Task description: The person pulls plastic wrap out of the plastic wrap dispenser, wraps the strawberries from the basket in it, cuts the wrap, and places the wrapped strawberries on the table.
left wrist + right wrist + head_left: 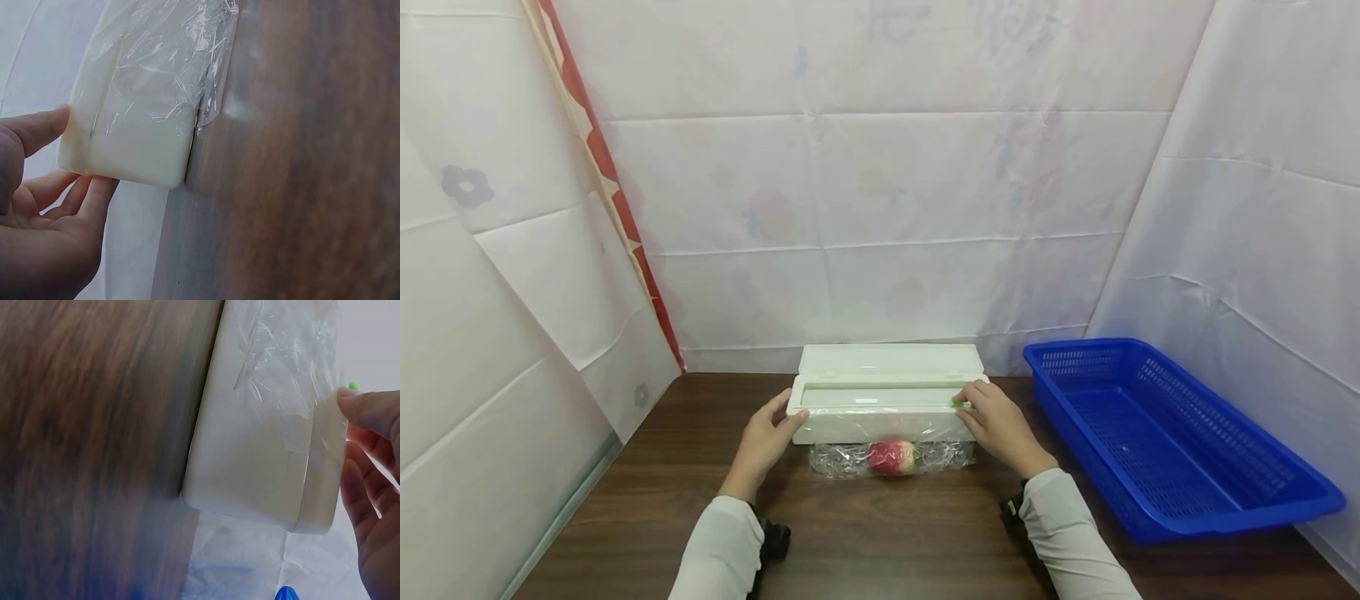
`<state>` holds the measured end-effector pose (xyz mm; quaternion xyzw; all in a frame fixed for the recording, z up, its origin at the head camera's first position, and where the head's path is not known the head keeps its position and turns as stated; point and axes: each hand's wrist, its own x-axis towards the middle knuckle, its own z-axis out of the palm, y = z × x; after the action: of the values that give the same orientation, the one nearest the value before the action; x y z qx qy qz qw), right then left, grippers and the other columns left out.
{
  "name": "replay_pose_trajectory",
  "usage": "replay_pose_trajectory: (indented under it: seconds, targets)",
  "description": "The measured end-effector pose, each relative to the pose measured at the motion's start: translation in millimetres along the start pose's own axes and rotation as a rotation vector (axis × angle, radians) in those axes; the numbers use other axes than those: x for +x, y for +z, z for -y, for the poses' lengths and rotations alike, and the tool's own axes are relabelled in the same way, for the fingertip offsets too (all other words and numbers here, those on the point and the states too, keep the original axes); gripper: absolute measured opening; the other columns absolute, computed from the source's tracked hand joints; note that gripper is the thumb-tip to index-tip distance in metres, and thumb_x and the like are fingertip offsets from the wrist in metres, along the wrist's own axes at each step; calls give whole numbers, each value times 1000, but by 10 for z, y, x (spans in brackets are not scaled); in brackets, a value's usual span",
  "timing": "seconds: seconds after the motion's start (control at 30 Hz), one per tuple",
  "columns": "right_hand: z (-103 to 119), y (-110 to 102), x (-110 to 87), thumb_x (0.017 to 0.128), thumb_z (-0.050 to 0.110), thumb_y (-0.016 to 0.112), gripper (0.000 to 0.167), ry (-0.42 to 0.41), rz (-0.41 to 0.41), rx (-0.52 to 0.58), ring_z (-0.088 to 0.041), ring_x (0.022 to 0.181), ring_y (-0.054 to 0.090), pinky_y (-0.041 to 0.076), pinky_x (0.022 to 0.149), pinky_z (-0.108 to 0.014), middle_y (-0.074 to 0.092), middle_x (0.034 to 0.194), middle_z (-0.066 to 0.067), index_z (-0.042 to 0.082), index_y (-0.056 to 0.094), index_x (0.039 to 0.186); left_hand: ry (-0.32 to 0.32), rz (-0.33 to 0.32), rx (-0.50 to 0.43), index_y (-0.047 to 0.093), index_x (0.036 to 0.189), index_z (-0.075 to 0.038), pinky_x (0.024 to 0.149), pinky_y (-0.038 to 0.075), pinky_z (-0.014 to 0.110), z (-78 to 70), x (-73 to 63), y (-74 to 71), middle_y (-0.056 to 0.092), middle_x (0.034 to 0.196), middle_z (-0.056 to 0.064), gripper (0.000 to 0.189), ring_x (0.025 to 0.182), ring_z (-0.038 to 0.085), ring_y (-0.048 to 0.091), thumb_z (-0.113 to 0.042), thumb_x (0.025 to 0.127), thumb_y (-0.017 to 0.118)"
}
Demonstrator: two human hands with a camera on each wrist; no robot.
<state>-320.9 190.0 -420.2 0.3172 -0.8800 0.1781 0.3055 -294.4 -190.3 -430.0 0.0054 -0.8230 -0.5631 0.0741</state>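
A white cling film dispenser [880, 427] stands on the table with its lid [891, 359] raised at the back. My left hand [766, 435] grips its left end; in the left wrist view the thumb is at the top edge and the fingers [94, 200] are against the end wall. At the other end, my right hand [1000, 423] pinches a small green slider [957, 403] on the top edge, largely hidden by the fingertips. Clear film [169, 56] drapes down the dispenser's front. Before it lies a red and pale yellow fruit-like piece [892, 458] under crinkled film [838, 460].
To the right is a blue perforated plastic basket [1183, 527], close to my right forearm. The dark wooden table [880, 542] is bounded by white sheets [880, 183] behind and on both sides.
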Motion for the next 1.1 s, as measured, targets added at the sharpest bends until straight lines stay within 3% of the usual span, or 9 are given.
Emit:
replay_pose_trajectory:
  seconds: [0.57,0.83,1.1]
  targets:
    - [-30,51,-10,86,3,78,20,-71,-34,22,-18,86,54,48,71,-35,66,101,-2,10,69,102,-8,-1,14,33,155,-2,104,43,54,-12,-18,-5,41,151,26,70,136,43,43,-31,100,65]
    - [-62,72,-9,88,2,76,20,-71,-13,44,-19,94,57,49,78,-37,68,105,-1,12,70,104,-10,-7,12,34,155,-1,105,42,53,-14,-26,-6,40,151,26,70,137,43,42,-31,99,65]
    - [-39,66,8,86,-7,71,29,-139,-49,88,-24,101,61,48,88,-43,70,105,-2,12,72,107,-1,-8,14,34,154,0,106,41,53,-3,1,14,40,151,26,71,137,43,42,-32,99,66]
